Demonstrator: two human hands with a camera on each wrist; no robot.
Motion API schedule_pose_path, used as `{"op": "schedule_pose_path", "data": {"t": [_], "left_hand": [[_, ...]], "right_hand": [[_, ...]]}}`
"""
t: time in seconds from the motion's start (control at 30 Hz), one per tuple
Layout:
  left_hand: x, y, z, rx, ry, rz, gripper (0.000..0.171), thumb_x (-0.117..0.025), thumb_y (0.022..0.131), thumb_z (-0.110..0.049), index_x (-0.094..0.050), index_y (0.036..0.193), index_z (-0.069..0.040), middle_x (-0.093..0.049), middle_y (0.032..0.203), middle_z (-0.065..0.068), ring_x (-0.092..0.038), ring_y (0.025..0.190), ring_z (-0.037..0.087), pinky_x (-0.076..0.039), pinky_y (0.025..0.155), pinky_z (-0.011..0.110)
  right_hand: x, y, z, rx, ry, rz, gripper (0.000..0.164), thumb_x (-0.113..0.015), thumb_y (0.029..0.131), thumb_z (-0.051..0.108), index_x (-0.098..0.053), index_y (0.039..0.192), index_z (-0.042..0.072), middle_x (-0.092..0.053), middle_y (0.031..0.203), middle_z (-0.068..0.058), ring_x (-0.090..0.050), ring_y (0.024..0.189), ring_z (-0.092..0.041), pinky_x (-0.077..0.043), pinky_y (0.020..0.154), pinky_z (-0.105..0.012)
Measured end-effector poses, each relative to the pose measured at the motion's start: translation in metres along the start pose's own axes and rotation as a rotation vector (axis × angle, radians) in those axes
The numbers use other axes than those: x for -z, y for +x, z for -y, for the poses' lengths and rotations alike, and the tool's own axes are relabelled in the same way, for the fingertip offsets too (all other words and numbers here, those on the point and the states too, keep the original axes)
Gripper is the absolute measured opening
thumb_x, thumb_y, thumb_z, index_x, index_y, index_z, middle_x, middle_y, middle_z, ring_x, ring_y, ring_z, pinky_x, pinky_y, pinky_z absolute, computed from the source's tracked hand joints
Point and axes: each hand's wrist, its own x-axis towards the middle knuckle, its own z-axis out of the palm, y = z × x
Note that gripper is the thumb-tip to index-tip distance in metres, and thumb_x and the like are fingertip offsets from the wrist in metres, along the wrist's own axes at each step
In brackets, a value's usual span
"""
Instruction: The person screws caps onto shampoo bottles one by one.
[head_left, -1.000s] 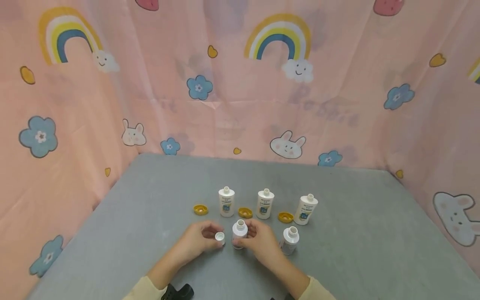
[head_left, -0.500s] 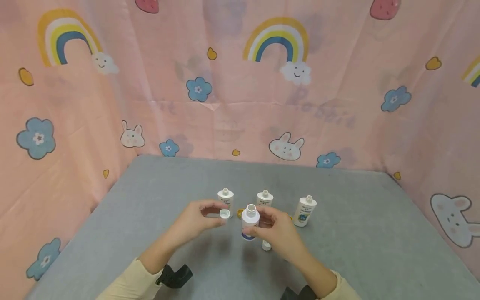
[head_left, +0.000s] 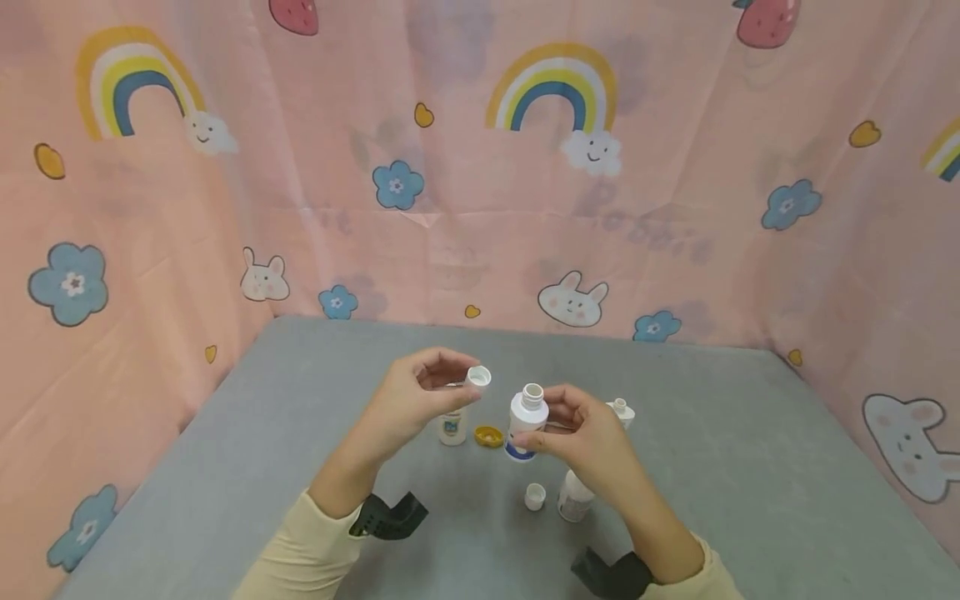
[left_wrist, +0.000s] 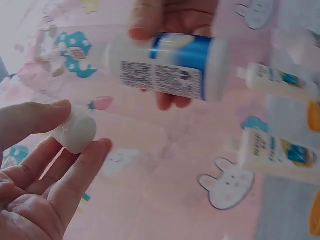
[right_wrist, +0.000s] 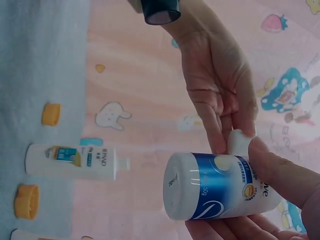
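Note:
In the head view my left hand [head_left: 416, 404] pinches a small white cap [head_left: 478, 379] between thumb and fingers, its hollow side facing up. My right hand [head_left: 592, 429] grips a white bottle [head_left: 528, 423] round its body, above the grey table [head_left: 337, 367]. The bottle's threaded neck is bare, and a blue band runs round its lower part. Cap and bottle are side by side with a gap between them. The left wrist view shows the cap [left_wrist: 80, 132] at the fingertips, and the bottle's printed label [left_wrist: 165, 75]. Blue label print also shows on the bottle [right_wrist: 215, 187] in the right wrist view.
A second white cap [head_left: 535, 497] lies on the table beside another open white bottle [head_left: 574, 500]. Behind my hands stand flat lotion bottles [head_left: 452, 429], partly hidden, with a yellow cap [head_left: 489, 437] near them. A pink printed curtain [head_left: 480, 250] encloses the table's back and sides.
Both hands have risen from near the table and moved forward and right, carrying the cap and the bottle up. The second white cap on the table has come into view.

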Motion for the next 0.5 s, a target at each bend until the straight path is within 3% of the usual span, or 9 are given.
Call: {"op": "schedule_pose_path", "data": {"t": [0.1,0.23,0.5], "left_hand": [[-0.0013,-0.0016,-0.0015,-0.011,-0.03,0.03,0.035,-0.078,0.086,-0.015,-0.068,0.119,-0.011,-0.07,0.117,0.005,-0.069,0.107,0.017,-0.057,0.091,0.033],[-0.0035,-0.0012,-0.0003,-0.029,0.002,0.063,0.036,-0.077,0.088,-0.018,-0.068,0.122,-0.012,-0.069,0.12,0.005,-0.066,0.109,0.016,-0.056,0.09,0.032],[-0.0057,0.0011,0.0013,-0.074,0.008,0.069,0.034,-0.076,0.088,-0.016,-0.07,0.121,-0.013,-0.068,0.122,0.004,-0.063,0.109,0.017,-0.055,0.09,0.033]], "right_hand": [[0.0012,-0.0023,-0.0003,0.001,0.003,0.017,0.052,-0.083,0.081,0.016,-0.061,0.123,-0.003,-0.072,0.116,-0.016,-0.073,0.1,-0.02,-0.06,0.085,-0.029],[0.0012,-0.0028,-0.0002,0.022,-0.048,0.013,0.055,-0.082,0.082,0.02,-0.061,0.128,-0.003,-0.071,0.119,-0.018,-0.073,0.102,-0.024,-0.06,0.085,-0.031],[0.0056,-0.001,-0.0013,0.027,-0.097,-0.007,0.054,-0.079,0.086,0.02,-0.06,0.134,0.003,-0.068,0.125,-0.018,-0.069,0.111,-0.029,-0.059,0.091,-0.037]]}}
